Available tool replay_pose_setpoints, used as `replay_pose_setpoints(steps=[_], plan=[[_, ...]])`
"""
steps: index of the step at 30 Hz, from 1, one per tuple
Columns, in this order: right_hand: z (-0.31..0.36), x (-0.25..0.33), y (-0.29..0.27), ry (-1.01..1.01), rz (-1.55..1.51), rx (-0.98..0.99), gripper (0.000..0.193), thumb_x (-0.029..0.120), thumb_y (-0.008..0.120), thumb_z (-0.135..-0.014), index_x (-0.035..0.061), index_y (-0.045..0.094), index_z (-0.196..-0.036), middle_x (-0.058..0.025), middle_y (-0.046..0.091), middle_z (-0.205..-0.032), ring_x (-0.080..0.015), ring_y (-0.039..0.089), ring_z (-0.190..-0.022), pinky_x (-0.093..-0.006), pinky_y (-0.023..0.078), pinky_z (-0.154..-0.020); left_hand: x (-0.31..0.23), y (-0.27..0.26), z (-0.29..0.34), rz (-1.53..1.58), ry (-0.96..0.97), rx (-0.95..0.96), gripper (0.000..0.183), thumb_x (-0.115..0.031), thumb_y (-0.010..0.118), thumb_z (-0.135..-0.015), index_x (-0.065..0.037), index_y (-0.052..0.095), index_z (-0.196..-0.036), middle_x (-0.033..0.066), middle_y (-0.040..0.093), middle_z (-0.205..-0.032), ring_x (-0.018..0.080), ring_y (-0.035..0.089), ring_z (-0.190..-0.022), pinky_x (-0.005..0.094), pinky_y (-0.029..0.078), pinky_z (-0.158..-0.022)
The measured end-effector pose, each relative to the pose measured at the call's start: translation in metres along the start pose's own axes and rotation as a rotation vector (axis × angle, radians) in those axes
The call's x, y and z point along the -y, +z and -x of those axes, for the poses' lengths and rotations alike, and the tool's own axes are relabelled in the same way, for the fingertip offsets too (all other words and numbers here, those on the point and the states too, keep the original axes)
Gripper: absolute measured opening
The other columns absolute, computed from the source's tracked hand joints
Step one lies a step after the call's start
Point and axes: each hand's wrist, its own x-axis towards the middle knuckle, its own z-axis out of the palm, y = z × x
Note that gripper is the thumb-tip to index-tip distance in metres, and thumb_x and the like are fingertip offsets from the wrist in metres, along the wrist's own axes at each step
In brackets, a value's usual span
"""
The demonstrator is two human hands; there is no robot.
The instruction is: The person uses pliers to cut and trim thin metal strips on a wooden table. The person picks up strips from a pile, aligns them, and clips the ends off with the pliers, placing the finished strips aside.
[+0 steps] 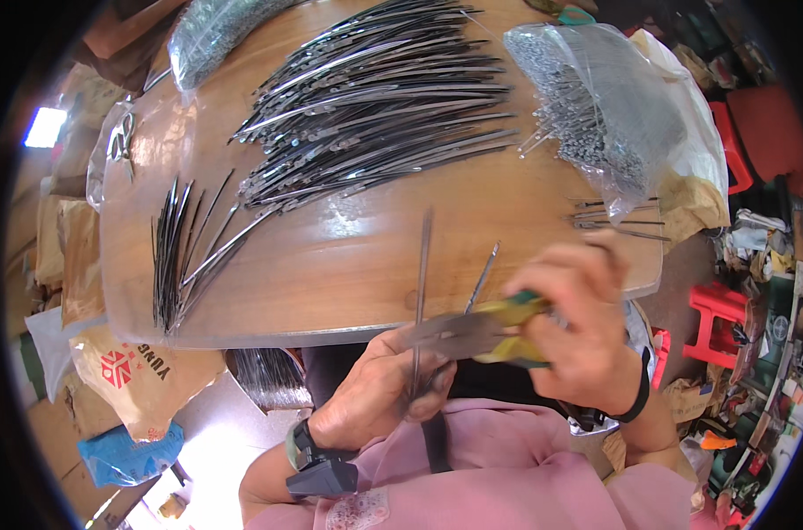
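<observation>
Low in front of me, over the table's near edge, my left hand is closed around a thin dark metal strip that stands nearly upright. My right hand grips a pair of pliers with yellow and green handles. The dark jaws of the pliers reach across to the left fingers and overlap the strip; blur hides whether they bite on it. A second short strip pokes up behind the jaws, and its lower end is hidden.
A large pile of dark metal strips covers the far middle of the wooden table. A smaller bundle lies left. Clear bags of small metal parts sit at back right and back left. Scissors lie far left; a red stool stands right.
</observation>
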Motion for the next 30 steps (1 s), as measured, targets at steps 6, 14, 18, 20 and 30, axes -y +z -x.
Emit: replay_pose_setpoints(steps=[6,14,18,20,30], plan=[[0.035,0.01,0.002,0.365,-0.33,0.049,0.028,0.009,0.08,-0.062,-0.0023,0.064,-0.081,-0.0146,0.061,-0.102,-0.0308,0.058,-0.084,-0.0407,0.047,-0.075,0.01,0.004,0.007,0.099,0.341,-0.116,0.017,-0.014,0.056,-0.101,0.001,0.059,-0.107,0.0041,0.054,-0.073,0.0081,0.042,-0.051,0.0219,0.03,-0.046],[0.039,0.013,-0.003,0.358,-0.546,0.218,0.041,0.014,0.083,-0.066,-0.0004,0.069,-0.102,-0.0189,0.061,-0.116,-0.0359,0.063,-0.101,-0.0393,0.052,-0.084,0.02,0.014,0.01,-0.238,0.65,-0.223,0.01,0.0,0.056,-0.099,0.002,0.061,-0.107,0.0008,0.058,-0.074,0.0041,0.047,-0.058,0.0203,0.038,-0.051],[0.039,0.015,-0.001,0.306,-0.389,0.322,0.037,0.013,0.079,-0.07,-0.004,0.064,-0.1,-0.0208,0.059,-0.108,-0.0362,0.062,-0.097,-0.0405,0.053,-0.081,0.024,0.012,0.0,-0.407,0.677,-0.295,0.009,0.0,0.051,-0.099,0.004,0.058,-0.103,0.0038,0.057,-0.071,0.0047,0.045,-0.055,0.0202,0.034,-0.05],[0.049,0.015,0.014,0.264,-0.359,0.345,0.031,0.012,0.074,-0.072,-0.0057,0.06,-0.094,-0.0202,0.056,-0.098,-0.0353,0.06,-0.089,-0.0407,0.053,-0.075,0.036,-0.002,-0.006,-0.485,0.675,-0.293,0.01,0.0,0.051,-0.1,0.004,0.059,-0.104,0.0022,0.058,-0.072,0.0038,0.044,-0.055,0.0202,0.034,-0.05],[-0.01,-0.005,0.007,0.097,-0.319,0.302,0.031,0.017,0.077,-0.078,-0.004,0.062,-0.096,-0.021,0.06,-0.105,-0.0344,0.064,-0.088,-0.0411,0.055,-0.07,0.005,-0.032,0.035,-0.239,0.639,-0.46,0.007,-0.007,0.056,-0.097,-0.003,0.056,-0.102,0.003,0.052,-0.063,0.0081,0.042,-0.045,0.0226,0.029,-0.041]])
